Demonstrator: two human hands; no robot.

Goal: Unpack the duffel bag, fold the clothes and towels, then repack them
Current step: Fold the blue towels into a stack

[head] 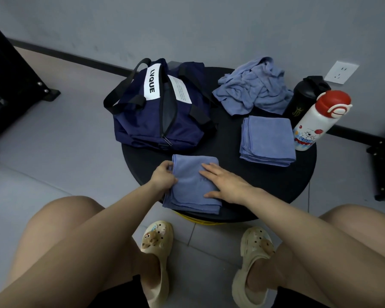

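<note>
Soft blue square towel (193,185) under flat right hand (226,184)

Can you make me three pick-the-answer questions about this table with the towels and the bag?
1. Where is the crumpled towel?
A. at the table's far edge, near the black bottle
B. inside the bag
C. on the floor

2. What colour is the white bottle's lid?
A. green
B. red
C. yellow

3. How is the duffel bag's zipper?
A. zipped closed
C. torn off
B. unzipped

Answers:
1 A, it lies heaped beyond the folded stack.
2 B, its cap is red.
3 B, a dark gap shows along the top.
</note>
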